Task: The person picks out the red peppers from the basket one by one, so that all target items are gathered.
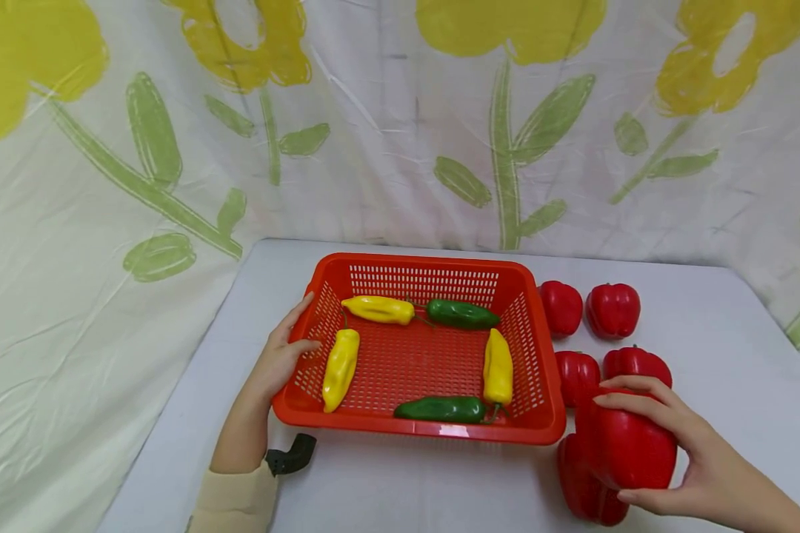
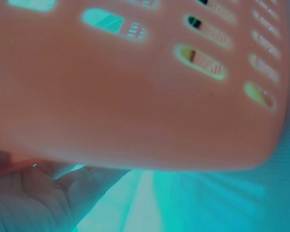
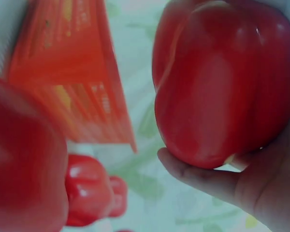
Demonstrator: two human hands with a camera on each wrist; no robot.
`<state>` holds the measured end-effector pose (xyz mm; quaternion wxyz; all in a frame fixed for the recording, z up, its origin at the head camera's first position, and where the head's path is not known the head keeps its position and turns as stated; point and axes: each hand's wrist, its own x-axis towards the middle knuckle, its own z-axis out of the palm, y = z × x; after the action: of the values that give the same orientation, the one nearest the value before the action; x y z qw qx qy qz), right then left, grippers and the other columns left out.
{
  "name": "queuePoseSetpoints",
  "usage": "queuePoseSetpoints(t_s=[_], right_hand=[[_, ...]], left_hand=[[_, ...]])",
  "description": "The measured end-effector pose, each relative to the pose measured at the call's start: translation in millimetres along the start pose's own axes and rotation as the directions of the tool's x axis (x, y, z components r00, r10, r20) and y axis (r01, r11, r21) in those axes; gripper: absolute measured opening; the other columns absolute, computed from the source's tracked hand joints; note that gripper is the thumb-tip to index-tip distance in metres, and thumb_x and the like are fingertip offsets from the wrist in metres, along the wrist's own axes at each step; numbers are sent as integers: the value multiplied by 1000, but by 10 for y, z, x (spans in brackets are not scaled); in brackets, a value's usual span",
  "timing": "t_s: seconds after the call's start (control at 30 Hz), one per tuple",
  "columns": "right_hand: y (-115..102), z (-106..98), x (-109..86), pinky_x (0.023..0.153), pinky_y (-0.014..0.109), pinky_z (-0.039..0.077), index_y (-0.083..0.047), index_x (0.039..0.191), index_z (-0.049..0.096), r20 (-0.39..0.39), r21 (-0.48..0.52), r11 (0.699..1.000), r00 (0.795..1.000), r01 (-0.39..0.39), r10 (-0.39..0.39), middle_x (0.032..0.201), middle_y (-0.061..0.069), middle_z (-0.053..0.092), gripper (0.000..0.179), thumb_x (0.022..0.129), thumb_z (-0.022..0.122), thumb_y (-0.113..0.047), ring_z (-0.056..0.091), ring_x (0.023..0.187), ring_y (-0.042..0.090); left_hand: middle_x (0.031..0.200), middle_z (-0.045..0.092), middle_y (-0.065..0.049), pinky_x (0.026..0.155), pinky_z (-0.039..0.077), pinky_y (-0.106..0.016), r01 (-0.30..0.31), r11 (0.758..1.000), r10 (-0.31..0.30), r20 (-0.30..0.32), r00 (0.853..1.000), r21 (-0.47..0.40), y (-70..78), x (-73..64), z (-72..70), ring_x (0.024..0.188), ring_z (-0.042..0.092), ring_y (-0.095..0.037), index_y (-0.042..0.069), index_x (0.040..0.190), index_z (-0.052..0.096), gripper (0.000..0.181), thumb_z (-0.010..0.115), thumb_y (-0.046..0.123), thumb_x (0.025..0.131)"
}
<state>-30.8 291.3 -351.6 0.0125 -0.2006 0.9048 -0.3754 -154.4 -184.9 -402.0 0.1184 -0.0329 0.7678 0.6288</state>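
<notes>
My left hand grips the left rim of a red plastic basket, its thumb reaching over to the inside. Inside the basket lie three long yellow peppers and two long green peppers, spread along the walls. To the basket's right, my right hand holds a red bell pepper, fingers over its top and thumb beneath. The right wrist view shows the same bell pepper up close. In the left wrist view, the basket's slotted wall covers much of my left hand.
Several other red bell peppers stand on the white table, right of the basket; one is partly behind the held bell pepper. A cloth with painted yellow flowers hangs behind the table. A black piece sticks out at my left wrist.
</notes>
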Motion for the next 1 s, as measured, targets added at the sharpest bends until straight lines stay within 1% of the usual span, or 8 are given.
queuePoseSetpoints(t_s=[0.23, 0.33, 0.47, 0.57, 0.73, 0.93, 1.0], right_hand=[[228, -33, -156, 57, 20, 54, -13, 135, 44, -36, 17, 998, 997, -64, 65, 136, -13, 31, 97, 49, 88, -9, 34, 112, -5], [339, -41, -222, 57, 20, 54, -11, 135, 43, -47, 31, 997, 996, -75, 76, 135, -13, 32, 96, 49, 87, -5, 37, 110, -5], [474, -33, -299, 56, 21, 54, -12, 136, 42, -51, 37, 994, 993, -100, 102, 132, -13, 32, 96, 51, 86, -3, 38, 108, -6], [566, -23, -346, 56, 21, 54, -13, 135, 42, -45, 29, 991, 990, -129, 130, 131, -15, 32, 93, 53, 85, -3, 37, 108, -8], [715, -33, -445, 56, 22, 54, -12, 136, 40, -30, 28, 987, 986, -160, 161, 131, -21, 30, 94, 53, 85, -4, 37, 106, -9], [901, -71, -535, 55, 21, 54, -9, 136, 39, -3, 40, 986, 987, -163, 163, 130, -24, 29, 90, 57, 82, 0, 36, 106, -11], [960, -74, -559, 55, 22, 54, -8, 137, 38, 15, 50, 983, 985, -175, 175, 130, -26, 28, 90, 59, 81, 0, 36, 104, -12]], left_hand=[[154, 21, -5, 88, 52, -40, -16, 1000, 16, 6, 1000, 0, 0, -4, -2, 123, 43, -34, 37, 147, 20, 73, 44, 0, 89], [154, 21, -5, 88, 52, -41, -14, 1000, 14, 8, 1000, -7, 0, -9, -3, 123, 43, -34, 38, 147, 20, 73, 43, 1, 90], [155, 21, -5, 89, 51, -43, -4, 1000, 4, 2, 1000, -6, 0, -21, -6, 123, 43, -34, 38, 147, 20, 72, 43, 1, 90], [154, 21, -5, 88, 52, -43, -4, 1000, 4, -2, 1000, -3, 1, -24, -5, 123, 44, -34, 38, 147, 20, 73, 43, 1, 90], [155, 19, -5, 88, 52, -42, -10, 1000, 10, 5, 1000, -2, -1, -16, -2, 124, 43, -34, 38, 148, 20, 73, 43, 1, 90], [155, 19, -4, 89, 51, -42, -7, 1000, 7, 4, 1000, -1, 5, -14, -5, 124, 43, -34, 39, 147, 20, 73, 44, 1, 90], [155, 19, -5, 88, 52, -42, -10, 1000, 10, 5, 1000, 0, 8, -13, -2, 123, 43, -34, 38, 147, 20, 73, 44, 1, 90]])
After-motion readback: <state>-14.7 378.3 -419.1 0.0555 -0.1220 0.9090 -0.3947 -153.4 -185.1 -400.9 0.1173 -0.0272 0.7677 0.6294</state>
